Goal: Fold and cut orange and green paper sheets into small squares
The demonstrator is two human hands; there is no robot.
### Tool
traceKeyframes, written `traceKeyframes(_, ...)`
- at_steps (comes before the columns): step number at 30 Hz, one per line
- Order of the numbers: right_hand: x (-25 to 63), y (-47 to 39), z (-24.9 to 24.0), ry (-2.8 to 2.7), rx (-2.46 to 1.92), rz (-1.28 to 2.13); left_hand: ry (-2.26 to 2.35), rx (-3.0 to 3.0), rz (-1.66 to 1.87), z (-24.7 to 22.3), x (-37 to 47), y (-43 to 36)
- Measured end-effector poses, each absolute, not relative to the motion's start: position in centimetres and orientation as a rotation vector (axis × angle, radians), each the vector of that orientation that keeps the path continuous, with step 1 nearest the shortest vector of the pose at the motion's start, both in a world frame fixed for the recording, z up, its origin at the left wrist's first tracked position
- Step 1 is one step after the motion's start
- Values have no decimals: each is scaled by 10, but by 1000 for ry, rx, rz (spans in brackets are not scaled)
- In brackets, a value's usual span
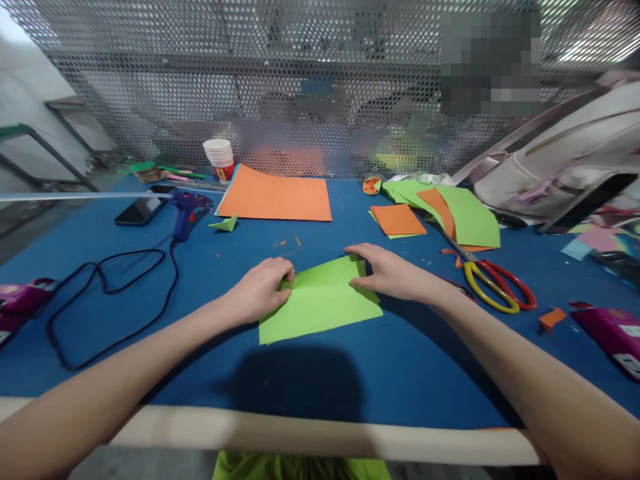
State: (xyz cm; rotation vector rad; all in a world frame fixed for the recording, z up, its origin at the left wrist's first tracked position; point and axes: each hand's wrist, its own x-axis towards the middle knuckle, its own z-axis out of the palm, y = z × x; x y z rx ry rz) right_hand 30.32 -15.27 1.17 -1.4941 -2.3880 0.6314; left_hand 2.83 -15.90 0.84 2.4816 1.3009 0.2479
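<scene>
A sheet of light green paper [320,300] lies in front of me on the blue table, with a fold line across it and its upper part slightly raised. My left hand [263,290] grips the paper's left edge, thumb on top and fingers curled. At the upper right of the sheet, my right hand [387,270] has its thumb on the paper and its forefinger along the far edge; its other fingers are partly hidden. Just beyond the sheet lie small orange scraps [298,241] and a little folded green piece [226,225].
Orange sheets [280,195], orange squares [399,220] and green sheets [473,217] lie farther back. Scissors [493,283] rest to the right. A blue glue gun [185,212] with a looping cord, a phone [145,208] and paper cups [219,159] stand left. A perforated metal panel [280,87] closes the back.
</scene>
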Motion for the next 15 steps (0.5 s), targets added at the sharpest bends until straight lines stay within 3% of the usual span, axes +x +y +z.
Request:
traceKeyframes(4, 304, -148, 6, -2170, -1488, 831, 1368, 2415, 296, 12, 30, -161)
traceKeyframes(9, 304, -143, 6, -1603, -1281, 1343, 1392, 2245, 590, 21, 24, -163)
traceKeyframes(15, 292, -144, -2, -1325, -1091, 1285, 1257, 1865, 1256, 33, 9, -155)
